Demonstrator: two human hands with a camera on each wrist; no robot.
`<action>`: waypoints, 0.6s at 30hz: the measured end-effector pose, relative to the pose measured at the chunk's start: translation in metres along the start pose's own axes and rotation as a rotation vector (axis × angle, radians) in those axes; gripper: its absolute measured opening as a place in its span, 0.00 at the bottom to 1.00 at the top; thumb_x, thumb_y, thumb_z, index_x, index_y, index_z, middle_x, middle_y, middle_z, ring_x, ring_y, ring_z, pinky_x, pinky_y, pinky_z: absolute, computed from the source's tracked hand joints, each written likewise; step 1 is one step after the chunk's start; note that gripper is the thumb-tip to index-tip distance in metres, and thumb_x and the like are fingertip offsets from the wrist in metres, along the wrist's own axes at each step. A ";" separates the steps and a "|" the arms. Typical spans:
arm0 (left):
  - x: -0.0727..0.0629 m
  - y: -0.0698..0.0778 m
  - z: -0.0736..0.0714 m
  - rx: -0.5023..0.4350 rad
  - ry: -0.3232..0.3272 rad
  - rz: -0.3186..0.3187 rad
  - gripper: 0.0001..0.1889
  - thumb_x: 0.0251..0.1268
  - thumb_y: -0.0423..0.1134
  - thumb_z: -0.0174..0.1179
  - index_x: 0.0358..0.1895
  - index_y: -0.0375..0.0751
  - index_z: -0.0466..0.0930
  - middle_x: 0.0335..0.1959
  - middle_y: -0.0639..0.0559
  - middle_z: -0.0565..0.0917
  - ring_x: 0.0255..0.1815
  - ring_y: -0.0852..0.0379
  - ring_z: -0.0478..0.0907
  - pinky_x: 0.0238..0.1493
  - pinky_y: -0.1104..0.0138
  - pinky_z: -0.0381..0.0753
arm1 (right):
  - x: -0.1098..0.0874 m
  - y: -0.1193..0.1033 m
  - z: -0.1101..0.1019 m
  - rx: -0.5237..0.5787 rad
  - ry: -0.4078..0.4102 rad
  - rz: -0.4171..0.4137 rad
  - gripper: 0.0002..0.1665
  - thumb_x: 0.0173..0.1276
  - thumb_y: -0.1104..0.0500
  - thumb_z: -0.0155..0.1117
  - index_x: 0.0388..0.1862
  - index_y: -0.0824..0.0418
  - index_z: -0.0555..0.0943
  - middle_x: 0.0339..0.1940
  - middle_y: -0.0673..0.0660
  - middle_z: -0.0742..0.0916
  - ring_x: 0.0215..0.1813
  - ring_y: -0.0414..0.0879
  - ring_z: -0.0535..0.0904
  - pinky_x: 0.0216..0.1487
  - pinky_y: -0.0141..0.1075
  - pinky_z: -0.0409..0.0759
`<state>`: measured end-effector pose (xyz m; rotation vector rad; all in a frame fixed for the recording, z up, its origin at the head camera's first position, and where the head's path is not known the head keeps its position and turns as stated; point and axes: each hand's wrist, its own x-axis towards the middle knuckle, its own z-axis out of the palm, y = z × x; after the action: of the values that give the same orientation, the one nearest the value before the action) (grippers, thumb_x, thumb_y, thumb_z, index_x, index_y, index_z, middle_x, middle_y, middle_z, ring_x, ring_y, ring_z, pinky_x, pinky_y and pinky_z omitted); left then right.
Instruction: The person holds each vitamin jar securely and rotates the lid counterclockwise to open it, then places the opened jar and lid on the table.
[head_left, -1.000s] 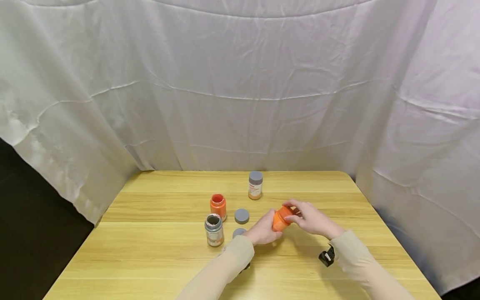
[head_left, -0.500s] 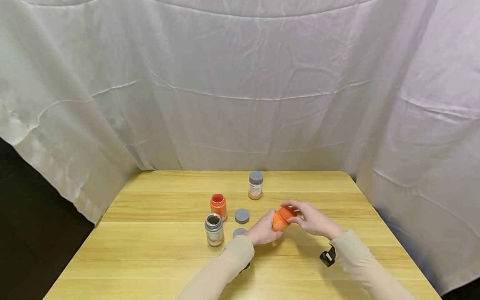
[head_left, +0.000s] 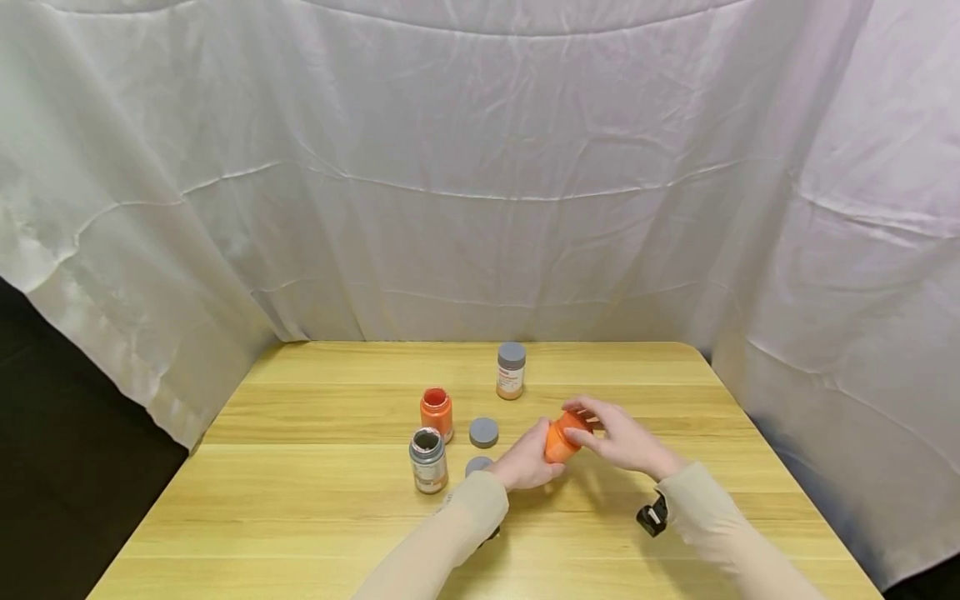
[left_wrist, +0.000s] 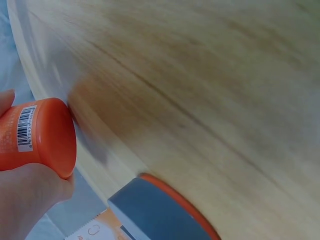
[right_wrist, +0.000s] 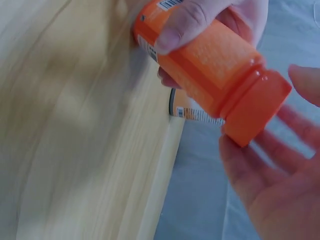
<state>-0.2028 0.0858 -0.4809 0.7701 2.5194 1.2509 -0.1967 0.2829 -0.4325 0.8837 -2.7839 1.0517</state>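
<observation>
My left hand (head_left: 528, 462) grips an orange plastic jar (head_left: 558, 446) by its body, tilted above the table with its top toward the upper right. Its barcode label (left_wrist: 26, 128) shows in the left wrist view. On the jar sits an orange screw lid (right_wrist: 257, 107). My right hand (head_left: 618, 437) has its fingers curled round this lid. In the right wrist view the fingertips (right_wrist: 232, 150) lie along the lid's lower edge, and the thumb is by its upper corner.
Left of the hands stand an uncapped orange jar (head_left: 437, 417) and an uncapped grey-rimmed jar (head_left: 429, 467). A grey lid (head_left: 483, 432) lies near them; another grey lid (head_left: 477, 465) is partly behind the left wrist. Farther back stands a grey-capped jar (head_left: 511, 379).
The right thumb and fingers have shifted around the lid, the thumb now reaching farther left across it. The left hand and the jar stay in place.
</observation>
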 end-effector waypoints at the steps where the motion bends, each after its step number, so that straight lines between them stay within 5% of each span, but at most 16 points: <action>1: 0.000 0.000 0.000 0.001 -0.001 -0.003 0.25 0.61 0.33 0.68 0.59 0.40 0.66 0.45 0.52 0.77 0.42 0.60 0.74 0.50 0.66 0.75 | 0.001 -0.001 0.002 -0.008 0.020 0.029 0.22 0.73 0.53 0.64 0.59 0.65 0.77 0.50 0.58 0.88 0.50 0.51 0.85 0.53 0.42 0.85; 9: 0.000 0.002 0.001 0.015 -0.003 -0.016 0.28 0.63 0.33 0.67 0.63 0.42 0.65 0.50 0.50 0.78 0.46 0.59 0.75 0.53 0.65 0.75 | 0.006 -0.005 0.011 -0.132 0.102 0.248 0.22 0.69 0.40 0.65 0.41 0.58 0.82 0.26 0.50 0.85 0.28 0.39 0.77 0.30 0.30 0.75; 18: 0.000 0.002 0.002 0.024 -0.010 -0.007 0.26 0.62 0.33 0.67 0.61 0.42 0.66 0.47 0.52 0.77 0.43 0.61 0.74 0.50 0.68 0.74 | 0.007 -0.009 0.013 -0.169 0.127 0.333 0.24 0.67 0.38 0.66 0.32 0.59 0.79 0.20 0.53 0.80 0.21 0.42 0.70 0.23 0.32 0.68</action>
<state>-0.2019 0.0878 -0.4807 0.7703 2.5313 1.2144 -0.1962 0.2659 -0.4360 0.3303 -2.9165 0.8507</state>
